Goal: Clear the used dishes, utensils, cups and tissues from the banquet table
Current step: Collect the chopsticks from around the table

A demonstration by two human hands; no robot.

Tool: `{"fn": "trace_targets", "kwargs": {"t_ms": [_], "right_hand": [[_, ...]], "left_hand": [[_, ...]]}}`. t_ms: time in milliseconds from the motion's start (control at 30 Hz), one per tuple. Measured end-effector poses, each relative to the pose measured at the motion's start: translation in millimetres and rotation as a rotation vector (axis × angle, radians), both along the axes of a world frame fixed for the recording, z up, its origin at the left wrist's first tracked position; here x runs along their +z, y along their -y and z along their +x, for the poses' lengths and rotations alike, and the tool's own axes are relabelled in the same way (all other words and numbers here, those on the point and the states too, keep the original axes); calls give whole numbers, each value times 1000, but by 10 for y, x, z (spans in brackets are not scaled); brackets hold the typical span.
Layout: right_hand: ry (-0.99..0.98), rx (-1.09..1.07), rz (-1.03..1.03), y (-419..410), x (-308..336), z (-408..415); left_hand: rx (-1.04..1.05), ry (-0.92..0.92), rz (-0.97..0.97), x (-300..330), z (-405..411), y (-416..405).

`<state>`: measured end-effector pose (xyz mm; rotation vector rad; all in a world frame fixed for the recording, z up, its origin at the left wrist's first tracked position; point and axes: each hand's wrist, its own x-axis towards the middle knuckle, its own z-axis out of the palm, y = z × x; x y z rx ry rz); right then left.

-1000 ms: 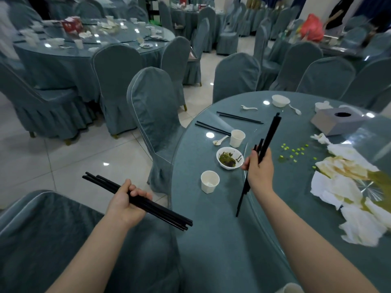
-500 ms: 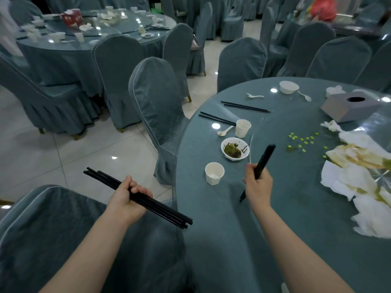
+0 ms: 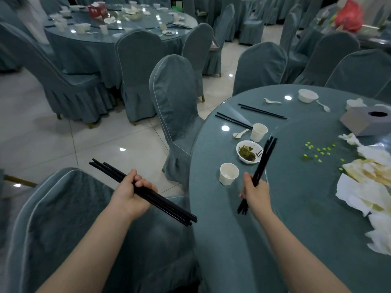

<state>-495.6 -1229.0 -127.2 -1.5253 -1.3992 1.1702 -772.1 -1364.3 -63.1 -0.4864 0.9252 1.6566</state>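
Since a second ago, the chopsticks (image 3: 263, 163) in the right hand (image 3: 255, 192) have dropped from a high raised angle to a lower tilt, their tops now level with the bowl of greens (image 3: 249, 152). That hand is clenched round their lower half above the table (image 3: 232, 240). The left hand (image 3: 132, 192) grips a thicker bundle of chopsticks (image 3: 143, 192) crosswise over a chair back (image 3: 69, 208), off the table's edge. Two paper cups (image 3: 229, 174), a spoon (image 3: 240, 133), two more chopstick pairs (image 3: 262, 111) and soiled tissues (image 3: 364, 187) await collection on the table. Both hands are full, so the likely trouble is a loose stick sliding from the left bundle to the floor, or the right-hand tips knocking the nearer cup or the bowl when reaching for the next item.
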Motion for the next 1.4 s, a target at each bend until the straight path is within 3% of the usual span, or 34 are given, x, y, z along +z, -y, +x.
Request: {"fn": "trace_targets", "kwargs": {"t_ms": [200,300,567,800,933,1167,1400], "right_hand": [[119,290,160,305,536,-688],[283,433,243,603,763,-1093],[266,667,274,1854,1056,-2512],[332,818,377,2887,1187,-3550],[489,961,422,3214,1316,-4025],[713,1095,621,3381,1283,-4756],[894,1143,766,3164,1067,-5300]], "left_hand": [[123,38,136,242,-363,454],[196,41,215,375,-618,851],[423,-12,323,545,-1636,2507],[631,-25,271,445,-2359,3920],[705,-38,258,441,-2657,4466],[791,-68,238,420,-3263,4928],[780,-45,179,308,-3985,4728]]}}
